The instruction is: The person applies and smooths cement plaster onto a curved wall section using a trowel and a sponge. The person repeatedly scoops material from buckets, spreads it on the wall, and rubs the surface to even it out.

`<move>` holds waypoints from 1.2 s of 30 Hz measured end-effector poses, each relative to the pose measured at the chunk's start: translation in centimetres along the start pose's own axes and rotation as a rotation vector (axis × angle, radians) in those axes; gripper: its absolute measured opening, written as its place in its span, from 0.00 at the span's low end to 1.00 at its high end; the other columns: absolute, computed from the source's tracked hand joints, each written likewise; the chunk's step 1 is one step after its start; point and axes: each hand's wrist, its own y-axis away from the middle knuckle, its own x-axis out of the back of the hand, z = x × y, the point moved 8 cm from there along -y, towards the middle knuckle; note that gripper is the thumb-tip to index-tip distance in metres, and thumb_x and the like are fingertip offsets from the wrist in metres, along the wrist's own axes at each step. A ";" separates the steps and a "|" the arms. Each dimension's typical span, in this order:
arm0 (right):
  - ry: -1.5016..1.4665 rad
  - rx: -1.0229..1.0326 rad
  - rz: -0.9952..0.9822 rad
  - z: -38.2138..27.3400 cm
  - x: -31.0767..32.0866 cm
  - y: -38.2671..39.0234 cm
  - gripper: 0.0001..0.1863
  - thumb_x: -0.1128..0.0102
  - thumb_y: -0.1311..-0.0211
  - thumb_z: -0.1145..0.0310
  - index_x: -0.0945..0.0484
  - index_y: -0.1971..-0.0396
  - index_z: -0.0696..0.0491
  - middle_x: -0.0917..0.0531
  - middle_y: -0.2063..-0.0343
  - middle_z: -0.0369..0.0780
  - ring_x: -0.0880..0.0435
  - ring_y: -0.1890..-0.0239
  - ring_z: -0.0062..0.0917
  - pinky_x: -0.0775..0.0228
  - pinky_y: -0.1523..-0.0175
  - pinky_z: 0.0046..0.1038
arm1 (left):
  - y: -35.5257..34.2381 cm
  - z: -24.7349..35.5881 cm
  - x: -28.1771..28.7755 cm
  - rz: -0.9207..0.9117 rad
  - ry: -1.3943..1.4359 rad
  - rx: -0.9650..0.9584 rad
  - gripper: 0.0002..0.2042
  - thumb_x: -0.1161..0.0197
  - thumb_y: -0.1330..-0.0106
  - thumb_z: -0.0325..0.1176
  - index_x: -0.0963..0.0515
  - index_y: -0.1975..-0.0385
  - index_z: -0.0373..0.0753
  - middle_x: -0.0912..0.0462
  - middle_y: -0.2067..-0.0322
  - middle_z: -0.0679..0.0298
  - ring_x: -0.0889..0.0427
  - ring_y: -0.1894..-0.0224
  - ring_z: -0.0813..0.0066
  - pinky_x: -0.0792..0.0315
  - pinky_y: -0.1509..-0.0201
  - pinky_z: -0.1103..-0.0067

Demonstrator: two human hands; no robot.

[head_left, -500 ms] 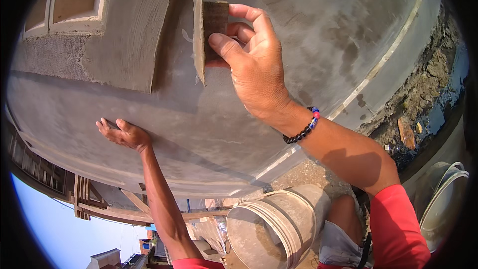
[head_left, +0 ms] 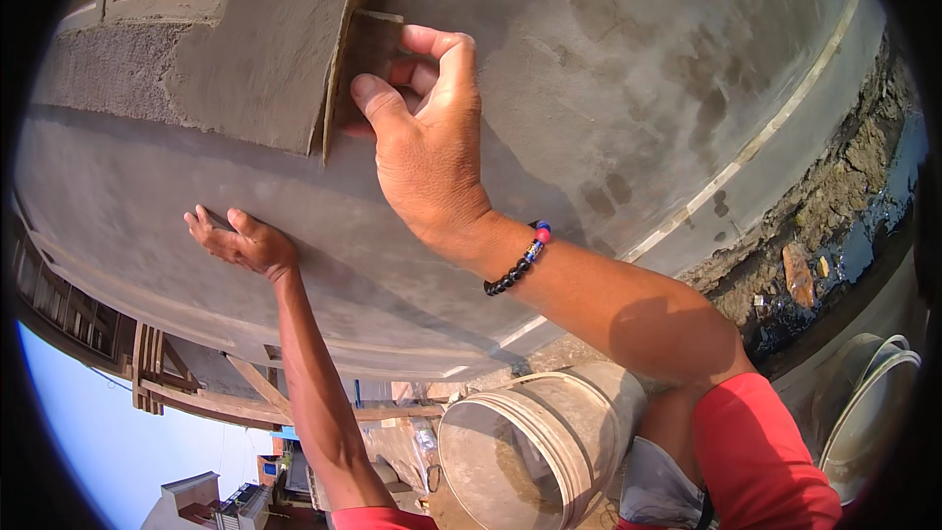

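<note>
My right hand [head_left: 427, 132] pinches the upright block grip of a small plastering float [head_left: 371, 42] between thumb and fingers. The float's thin, mortar-crusted plate is seen edge-on, against the side edge of the raised plaster band [head_left: 265, 49]. Lower left, my left hand [head_left: 240, 240] is bare, its palm side against the smooth grey plastered wall [head_left: 392, 236], with fingers apart and slightly bent. A beaded bracelet [head_left: 517, 263] circles my right wrist.
A window frame [head_left: 162, 5] is set in the wall at upper left, with rougher plaster below it. Near my knees stands a mortar-stained bucket [head_left: 510, 461]; another bucket [head_left: 863, 402] is at the right. Rubble and wet mud [head_left: 834, 196] run along the wall's foot.
My right hand has carried the float left, from a gap beside the raised band up to its edge. The left hand stays nearly in place.
</note>
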 end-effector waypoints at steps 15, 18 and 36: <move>0.955 0.921 -0.244 -18.7 -1.0 -8.2 0.22 0.51 0.43 0.82 0.28 0.46 0.65 0.20 0.55 0.49 0.19 0.55 0.32 0.29 0.46 0.28 | 0.4 -0.7 0.1 0.012 0.000 0.076 0.26 0.53 0.36 0.41 0.35 0.38 0.40 0.42 0.32 0.55 0.47 0.29 0.55 0.53 0.28 0.61; 1.051 0.868 -0.327 -16.5 -2.7 -8.1 0.23 0.50 0.44 0.82 0.29 0.46 0.65 0.20 0.52 0.50 0.19 0.52 0.35 0.29 0.45 0.30 | 0.6 -0.8 0.2 0.015 -0.014 0.076 0.26 0.52 0.36 0.40 0.35 0.38 0.40 0.42 0.32 0.57 0.47 0.29 0.55 0.53 0.28 0.61; 0.368 0.019 -0.284 -13.3 2.9 -5.8 0.25 0.46 0.35 0.74 0.37 0.39 0.64 0.20 0.56 0.43 0.19 0.57 0.23 0.23 0.52 0.27 | 0.3 -0.5 0.8 0.034 -0.026 0.035 0.26 0.53 0.35 0.40 0.36 0.36 0.42 0.43 0.31 0.61 0.48 0.29 0.57 0.53 0.28 0.63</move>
